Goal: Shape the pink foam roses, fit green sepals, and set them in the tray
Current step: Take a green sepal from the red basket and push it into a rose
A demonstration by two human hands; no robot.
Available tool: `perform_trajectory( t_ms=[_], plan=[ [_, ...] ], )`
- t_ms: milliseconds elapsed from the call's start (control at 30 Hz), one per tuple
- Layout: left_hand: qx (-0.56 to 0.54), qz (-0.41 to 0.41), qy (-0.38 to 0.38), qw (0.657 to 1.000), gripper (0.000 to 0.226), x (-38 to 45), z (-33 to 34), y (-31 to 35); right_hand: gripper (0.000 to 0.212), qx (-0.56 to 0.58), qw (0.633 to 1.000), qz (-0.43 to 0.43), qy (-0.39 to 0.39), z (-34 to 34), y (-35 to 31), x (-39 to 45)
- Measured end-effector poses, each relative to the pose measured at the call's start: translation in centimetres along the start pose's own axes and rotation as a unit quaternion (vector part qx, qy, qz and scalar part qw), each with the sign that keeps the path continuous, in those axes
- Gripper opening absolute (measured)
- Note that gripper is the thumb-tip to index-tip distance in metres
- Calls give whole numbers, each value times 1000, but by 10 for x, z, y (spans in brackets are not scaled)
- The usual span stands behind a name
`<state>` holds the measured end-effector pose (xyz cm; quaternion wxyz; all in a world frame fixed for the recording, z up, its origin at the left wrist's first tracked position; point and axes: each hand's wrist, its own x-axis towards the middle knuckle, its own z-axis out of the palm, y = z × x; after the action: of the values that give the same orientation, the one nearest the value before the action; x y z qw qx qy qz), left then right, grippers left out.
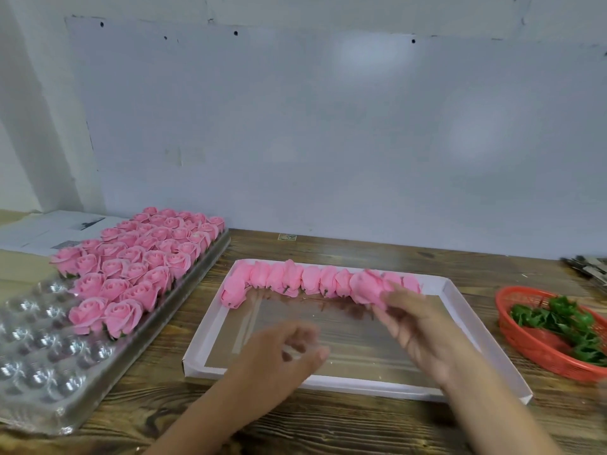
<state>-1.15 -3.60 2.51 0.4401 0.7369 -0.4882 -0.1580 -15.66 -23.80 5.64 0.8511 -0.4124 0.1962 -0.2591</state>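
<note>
A row of unshaped pink foam roses [295,280] lies along the far side of a shallow white box lid [486,333]. My right hand [410,326] pinches one pink rose [368,287] near the right end of that row. My left hand [289,353] hovers over the lid's near part, blurred, fingers loosely curled, holding nothing I can make out. Finished pink roses [138,257] fill the far part of a clear plastic cell tray [42,353] on the left. Green sepals [558,320] lie in an orange mesh basket [525,346] on the right.
Everything sits on a wooden table [328,425] against a pale wall. Papers [49,229] lie at the far left behind the tray. Some metal objects [588,269] sit at the far right edge.
</note>
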Motion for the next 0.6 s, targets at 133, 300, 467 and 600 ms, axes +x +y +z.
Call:
perform_trajectory(
  t_ms=[133, 300, 467, 600],
  plan=[
    [-216, -29, -78, 973, 68, 19, 15, 19, 27, 119, 985, 89, -89, 28, 27, -11],
    [-206, 41, 7, 978, 85, 32, 11, 17, 56, 145, 962, 150, -175, 33, 40, -20],
    [-119, 101, -19, 988, 49, 28, 5, 6, 38, 79, 972, 168, -147, 23, 39, -22],
    [-174, 94, 7, 980, 25, 22, 5, 6, 39, -12, 982, 138, -126, 23, 39, -24]
  ],
)
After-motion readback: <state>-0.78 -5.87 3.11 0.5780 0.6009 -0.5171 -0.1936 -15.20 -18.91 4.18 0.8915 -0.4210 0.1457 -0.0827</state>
